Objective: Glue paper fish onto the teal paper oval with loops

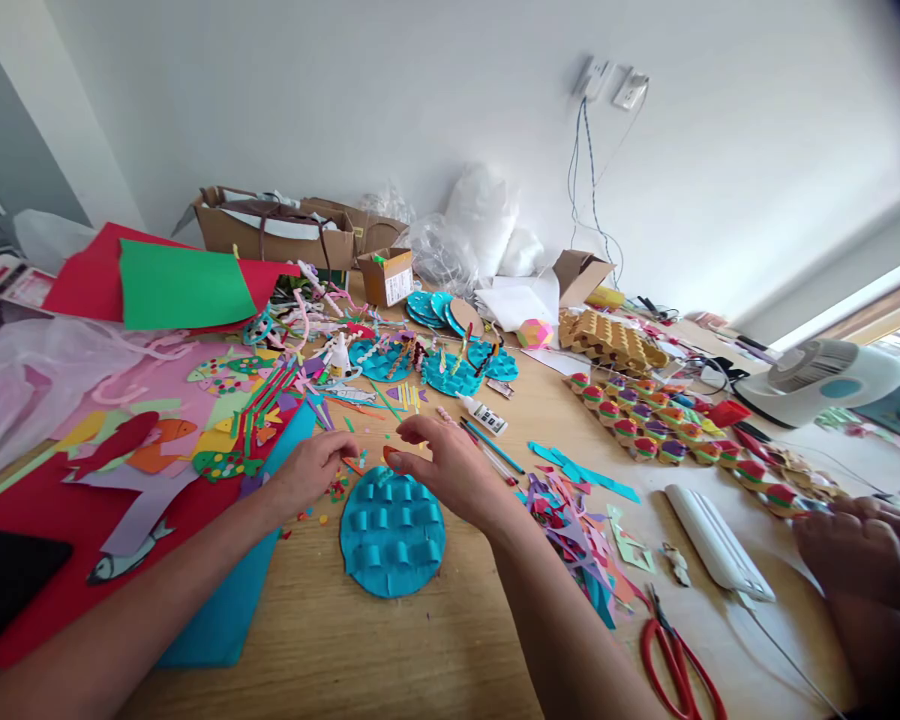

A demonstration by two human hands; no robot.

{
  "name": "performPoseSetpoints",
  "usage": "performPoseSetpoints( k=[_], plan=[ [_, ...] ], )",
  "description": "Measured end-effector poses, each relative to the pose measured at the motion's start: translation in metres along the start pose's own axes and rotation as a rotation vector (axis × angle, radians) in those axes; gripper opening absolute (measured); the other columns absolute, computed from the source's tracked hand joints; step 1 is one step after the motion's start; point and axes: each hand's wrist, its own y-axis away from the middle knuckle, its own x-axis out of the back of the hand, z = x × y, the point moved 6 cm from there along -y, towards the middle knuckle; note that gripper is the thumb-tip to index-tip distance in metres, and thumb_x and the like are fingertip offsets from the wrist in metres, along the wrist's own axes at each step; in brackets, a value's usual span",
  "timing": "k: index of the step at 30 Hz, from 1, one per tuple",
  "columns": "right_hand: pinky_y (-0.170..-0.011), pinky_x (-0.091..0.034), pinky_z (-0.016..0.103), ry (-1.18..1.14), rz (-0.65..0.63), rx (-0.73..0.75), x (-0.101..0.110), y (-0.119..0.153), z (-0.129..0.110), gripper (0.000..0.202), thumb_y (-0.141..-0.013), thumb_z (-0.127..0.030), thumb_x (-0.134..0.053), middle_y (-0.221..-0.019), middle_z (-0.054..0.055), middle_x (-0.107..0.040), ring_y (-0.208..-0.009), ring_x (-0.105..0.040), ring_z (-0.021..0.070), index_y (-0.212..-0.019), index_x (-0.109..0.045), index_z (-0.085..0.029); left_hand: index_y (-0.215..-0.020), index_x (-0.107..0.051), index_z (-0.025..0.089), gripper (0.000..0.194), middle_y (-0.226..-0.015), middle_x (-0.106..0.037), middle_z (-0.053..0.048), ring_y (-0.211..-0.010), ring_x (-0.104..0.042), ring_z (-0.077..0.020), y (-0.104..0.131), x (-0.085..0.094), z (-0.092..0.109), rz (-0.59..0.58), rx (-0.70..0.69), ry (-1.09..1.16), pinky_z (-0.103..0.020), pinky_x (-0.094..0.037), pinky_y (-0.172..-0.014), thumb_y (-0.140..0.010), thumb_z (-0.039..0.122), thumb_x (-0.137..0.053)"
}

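Nearby, right of your blue disc (393,535): scraps (566,530), glue bottle (486,415).
Your right fingers (416,430) gape; left fingers (336,443), can't tell.

Blue disc (393,534) on wooden table (307,632)

black object (13,590) cropped left, scissors (676,655) cropped below

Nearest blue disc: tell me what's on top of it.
Rows of curled blue loops stand on the nearest blue disc. The right hand hides part of its far edge; anything there, and the surface beneath the loops, cannot be seen.
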Motion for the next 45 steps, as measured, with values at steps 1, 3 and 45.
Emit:
performPoseSetpoints(
  k=[1, 3, 45],
  plan=[
    [-0.074, -0.041, 0.028, -0.015, 0.030, 0.010, 0.005, 0.002, 0.002, 0.023, -0.078, -0.033, -0.059, -0.098, 0.006, -0.065, -0.091, -0.058, 0.0180, -0.096, -0.059, -0.018, -0.076, -0.055, 0.019, 0.025, -0.077, -0.063, -0.001, -0.076, -0.059, -0.0167, 0.000, 0.003, -0.002, 0.016, 0.022, -0.002, -0.027, -0.047, -0.067, -0.072, 0.008, -0.033],
    [-0.073, -0.042, 0.028, -0.024, 0.081, 0.017, 0.015, 0.006, 0.008, 0.021, -0.080, -0.035, -0.056, -0.095, 0.004, -0.064, -0.087, -0.058, 0.0170, -0.094, -0.059, -0.019, -0.075, -0.055, 0.019, 0.024, -0.072, -0.062, 0.000, -0.070, -0.059, -0.0153, 0.001, 0.006, -0.005, 0.029, 0.052, -0.001, -0.024, -0.047, -0.061, -0.070, 0.009, -0.033],
    [-0.057, -0.031, 0.024, 0.377, -0.177, -0.139, 0.024, -0.025, 0.098, 0.017, -0.079, -0.024, -0.049, -0.075, 0.003, -0.064, -0.071, -0.054, 0.0152, -0.077, -0.065, -0.018, -0.090, -0.067, 0.021, 0.036, -0.095, -0.068, -0.005, -0.086, -0.063, -0.0201, 0.003, 0.022, -0.004, -0.103, 0.044, -0.174, -0.029, -0.048, -0.076, -0.077, 0.017, -0.033]
  ],
)
